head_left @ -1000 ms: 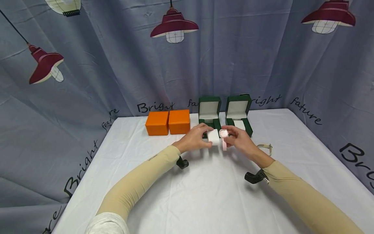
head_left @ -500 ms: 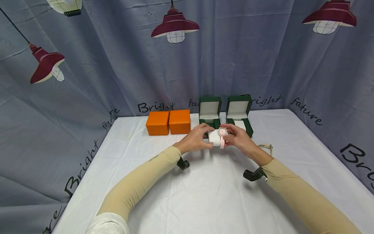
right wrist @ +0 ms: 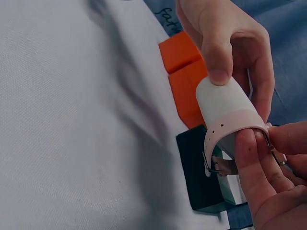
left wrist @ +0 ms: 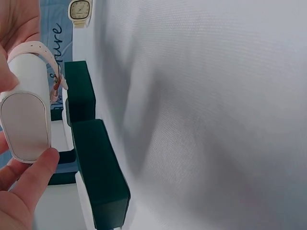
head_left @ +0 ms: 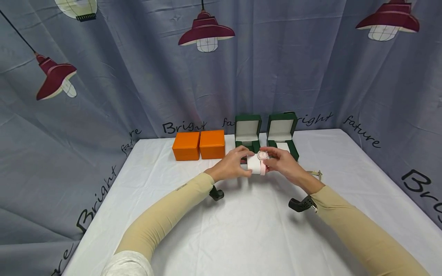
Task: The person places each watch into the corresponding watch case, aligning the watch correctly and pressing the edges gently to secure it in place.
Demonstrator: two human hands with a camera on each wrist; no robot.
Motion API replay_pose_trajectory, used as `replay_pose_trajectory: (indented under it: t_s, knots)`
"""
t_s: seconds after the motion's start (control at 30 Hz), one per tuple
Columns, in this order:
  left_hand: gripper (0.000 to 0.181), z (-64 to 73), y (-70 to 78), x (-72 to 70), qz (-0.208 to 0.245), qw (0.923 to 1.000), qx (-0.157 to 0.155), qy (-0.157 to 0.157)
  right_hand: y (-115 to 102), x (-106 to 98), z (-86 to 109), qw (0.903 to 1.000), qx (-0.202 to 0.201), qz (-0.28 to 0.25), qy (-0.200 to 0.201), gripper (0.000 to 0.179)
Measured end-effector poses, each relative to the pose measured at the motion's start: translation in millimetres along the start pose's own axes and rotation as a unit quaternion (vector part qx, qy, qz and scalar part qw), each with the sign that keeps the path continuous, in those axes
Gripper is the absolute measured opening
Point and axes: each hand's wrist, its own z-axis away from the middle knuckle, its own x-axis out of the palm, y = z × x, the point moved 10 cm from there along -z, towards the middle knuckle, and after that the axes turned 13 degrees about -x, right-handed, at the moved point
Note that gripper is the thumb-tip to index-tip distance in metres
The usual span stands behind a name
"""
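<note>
Left hand point(head_left: 230, 165) pinches white cushion point(head_left: 253, 164), right hand point(head_left: 284, 165) grips pink watch point(head_left: 263, 155); strap round cushion's end, how far on hard to tell. Open green box point(head_left: 248, 129) behind.

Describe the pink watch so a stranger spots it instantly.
Over the white table, before two open green boxes, the left hand holds a white cushion. Around its other end, in the right hand, is the pink watch; its pink strap sets it apart from the beige watch on the table.
</note>
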Motion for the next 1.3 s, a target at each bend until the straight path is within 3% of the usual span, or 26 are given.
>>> replay_pose_trajectory:
  t_s: [0.43,0.8,1.0,1.3]
  knots:
    - [0.059,1.7,-0.6,1.6,0.055,0.9984,0.01,-0.005,0,5,0.3,0.9992,0.001,0.008,-0.04,0.06]
    - [0.057,2.2,-2.8,0.4,0.117,0.9929,0.021,0.003,0,-1,1.2,0.9916,-0.028,0.124,-0.02,0.067]
    - [0.056,2.4,-6.0,-4.0,0.124,0.9919,0.019,0.019,-2,1,3.5,0.994,-0.028,0.105,-0.011,0.067]
    - [0.056,3.6,-9.2,-8.6,0.114,0.9929,0.016,0.031,-5,11,7.1,0.9962,-0.039,0.059,-0.049,0.07]
